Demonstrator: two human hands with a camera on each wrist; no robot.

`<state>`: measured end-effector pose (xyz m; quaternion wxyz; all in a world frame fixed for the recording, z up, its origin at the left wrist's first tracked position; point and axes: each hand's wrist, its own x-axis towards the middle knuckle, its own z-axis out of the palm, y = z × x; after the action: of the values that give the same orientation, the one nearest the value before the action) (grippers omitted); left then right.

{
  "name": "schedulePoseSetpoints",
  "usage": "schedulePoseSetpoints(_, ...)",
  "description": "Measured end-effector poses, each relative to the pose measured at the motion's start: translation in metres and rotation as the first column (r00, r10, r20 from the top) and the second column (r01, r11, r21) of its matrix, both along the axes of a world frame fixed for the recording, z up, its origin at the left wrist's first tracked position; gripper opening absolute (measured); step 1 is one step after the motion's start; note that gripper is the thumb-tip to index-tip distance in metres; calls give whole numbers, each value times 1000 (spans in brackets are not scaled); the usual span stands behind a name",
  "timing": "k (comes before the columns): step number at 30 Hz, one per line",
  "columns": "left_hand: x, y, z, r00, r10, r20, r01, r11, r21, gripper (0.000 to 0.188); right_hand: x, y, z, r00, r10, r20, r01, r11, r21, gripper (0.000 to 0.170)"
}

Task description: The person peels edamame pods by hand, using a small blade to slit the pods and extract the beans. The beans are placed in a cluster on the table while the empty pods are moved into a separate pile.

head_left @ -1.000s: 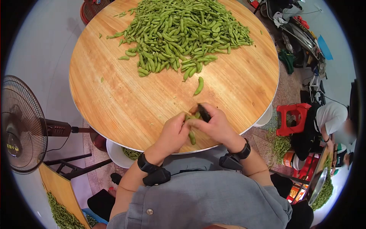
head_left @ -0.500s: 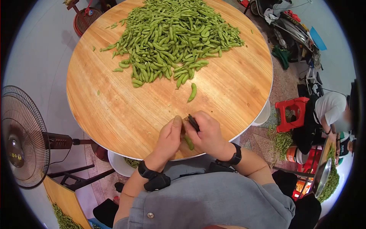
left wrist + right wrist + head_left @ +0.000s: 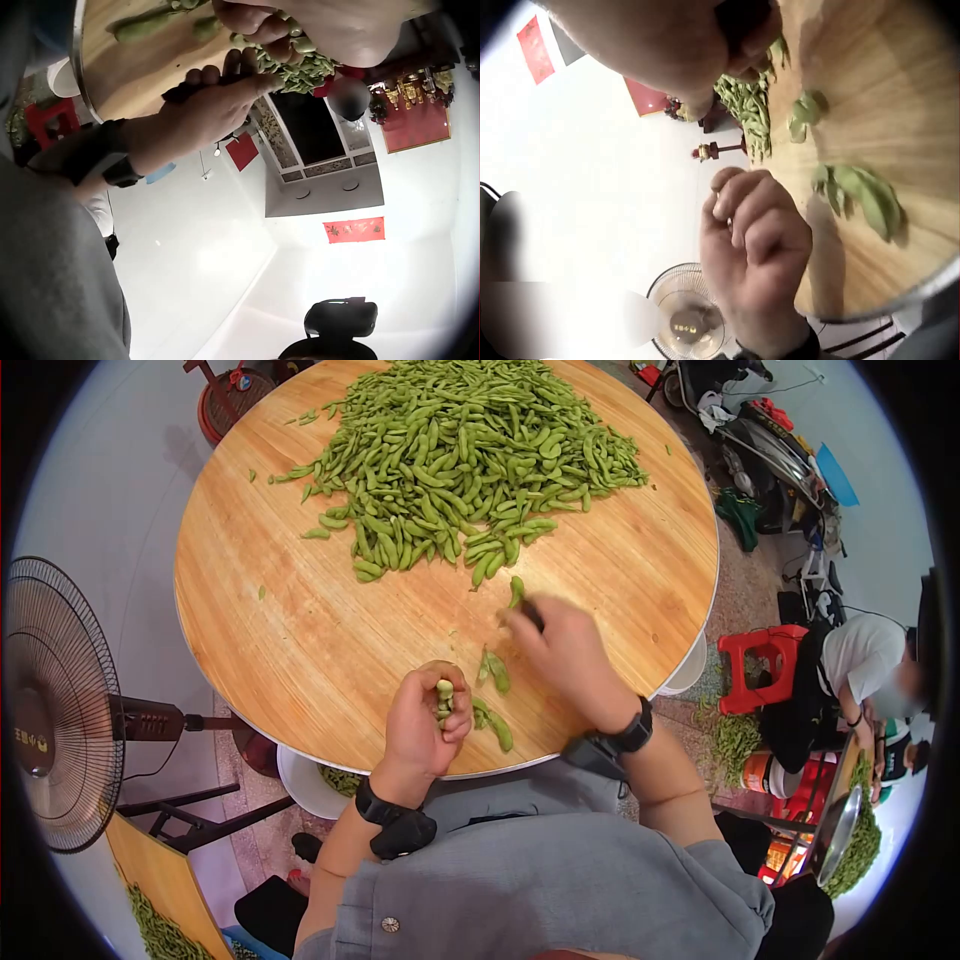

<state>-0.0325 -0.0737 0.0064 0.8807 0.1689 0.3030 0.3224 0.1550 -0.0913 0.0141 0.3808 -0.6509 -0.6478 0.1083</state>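
My left hand (image 3: 425, 728) curls its fingers round several shelled beans (image 3: 444, 700) above the near part of the round wooden table (image 3: 290, 620). To its right my right hand (image 3: 575, 660), blurred, grips a small dark tool (image 3: 533, 615), with the fingertips at a single green pod (image 3: 516, 590); whether they touch it I cannot tell. Opened-looking pods (image 3: 495, 670) and more pods (image 3: 496, 724) lie between the hands. In the right wrist view the left hand (image 3: 757, 240) is curled beside the pods (image 3: 870, 199), and the dark tool (image 3: 742, 22) is partly cut off.
A large pile of green pods (image 3: 480, 460) covers the far part of the table. A fan (image 3: 50, 700) stands at the left, and white tubs (image 3: 305, 780) sit below the table edge. At the right are a red stool (image 3: 735, 670) and a seated person (image 3: 865, 660).
The hands, earlier close together, have moved apart. My right hand has gone forward to the single pod with the dark tool; pods now lie uncovered on the table, and beans show in my left hand.
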Motion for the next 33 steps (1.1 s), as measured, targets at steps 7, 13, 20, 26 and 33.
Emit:
schedulePoseSetpoints(7,10,-3,10,996,-37,-78,40,999,32,22,23,33,4,975,-224,8,208,889,-408,28)
schedulePoseSetpoints(13,23,-8,8,967,-154,-201,186,970,154,20,-2,-4,23,856,-170,-488,-106,866,-488,30)
schedulePoseSetpoints(20,14,-7,1,964,-195,-181,239,934,266,19,-6,-38,31,649,-102,-754,-329,856,-399,26)
schedulePoseSetpoints(26,11,-11,9,930,-227,-291,315,897,310,19,-4,-47,40,625,-6,-780,-491,774,-399,34)
schedulePoseSetpoints(33,9,-11,11,939,-204,-275,313,839,446,15,5,-49,40,401,-104,-910,-615,706,-351,38)
